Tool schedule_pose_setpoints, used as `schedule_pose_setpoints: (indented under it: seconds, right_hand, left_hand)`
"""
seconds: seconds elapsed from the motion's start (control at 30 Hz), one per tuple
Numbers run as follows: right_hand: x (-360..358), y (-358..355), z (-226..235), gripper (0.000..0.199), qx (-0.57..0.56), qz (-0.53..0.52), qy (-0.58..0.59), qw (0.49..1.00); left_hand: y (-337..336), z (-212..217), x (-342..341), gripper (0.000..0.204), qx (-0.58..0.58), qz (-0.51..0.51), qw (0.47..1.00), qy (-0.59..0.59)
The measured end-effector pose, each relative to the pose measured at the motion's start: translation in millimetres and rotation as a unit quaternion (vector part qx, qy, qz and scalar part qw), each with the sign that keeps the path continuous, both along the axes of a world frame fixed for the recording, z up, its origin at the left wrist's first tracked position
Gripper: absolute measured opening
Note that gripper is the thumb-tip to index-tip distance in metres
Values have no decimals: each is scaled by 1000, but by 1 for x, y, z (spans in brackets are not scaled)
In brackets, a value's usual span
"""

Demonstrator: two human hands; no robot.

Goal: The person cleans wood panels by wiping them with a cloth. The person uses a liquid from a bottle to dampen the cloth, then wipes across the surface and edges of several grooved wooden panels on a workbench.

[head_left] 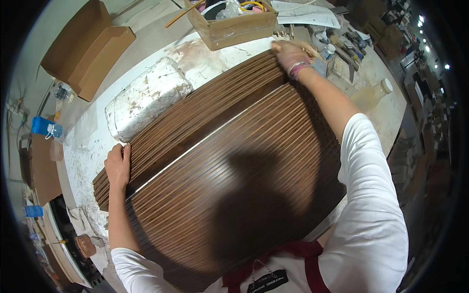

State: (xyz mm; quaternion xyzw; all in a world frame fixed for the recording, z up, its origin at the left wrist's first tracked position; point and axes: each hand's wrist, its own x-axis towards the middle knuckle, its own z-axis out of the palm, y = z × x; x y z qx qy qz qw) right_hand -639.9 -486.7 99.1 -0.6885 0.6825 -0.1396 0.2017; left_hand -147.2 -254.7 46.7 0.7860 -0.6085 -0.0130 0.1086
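Note:
A long stack of thin brown wooden strips (205, 100) lies slantwise across the table, from lower left to upper right. Nearer to me a wide bed of similar strips (195, 190) lies side by side, with a pale line and a dark gap between the two groups. My left hand (117, 165) is closed on the stack's left end, its fingers curled at the outer edge. At the far right end, my right hand (291, 56) is closed around the strip ends and slightly blurred. My shadow falls over the near strips.
Behind the stack is a white wrapped block (146, 100). A cardboard box of odds and ends (239, 30) stands at the back. An open brown carton (88, 53) is far left. Tools (349, 51) and a bottle of yellowish liquid (373, 95) lie at right.

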Motion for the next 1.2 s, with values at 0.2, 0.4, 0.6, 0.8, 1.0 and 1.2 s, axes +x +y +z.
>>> schedule_pose_setpoints:
  seconds: [0.2,0.4,0.6,0.8,1.0,1.2]
  right_hand:
    - [117,51,-43,15,-214,285,17,934]
    - [37,13,-29,24,-206,69,42,975]
    - [216,141,-21,20,-289,287,-5,913]
    - [289,180,-17,18,-149,339,-62,927]
    - [209,135,-27,15,-220,127,97,962]
    - [340,217,-24,23,-189,328,-25,925]
  left_hand:
    - [14,-7,13,40,-19,6,1000,-6]
    - [13,4,-2,40,-28,-28,999,-10]
    - [26,-2,9,37,-56,-39,997,-19]
    - [31,-6,6,33,-93,-49,994,-11]
    - [26,2,-14,31,-87,-53,995,-15]
    - [42,11,17,35,19,-69,997,11]
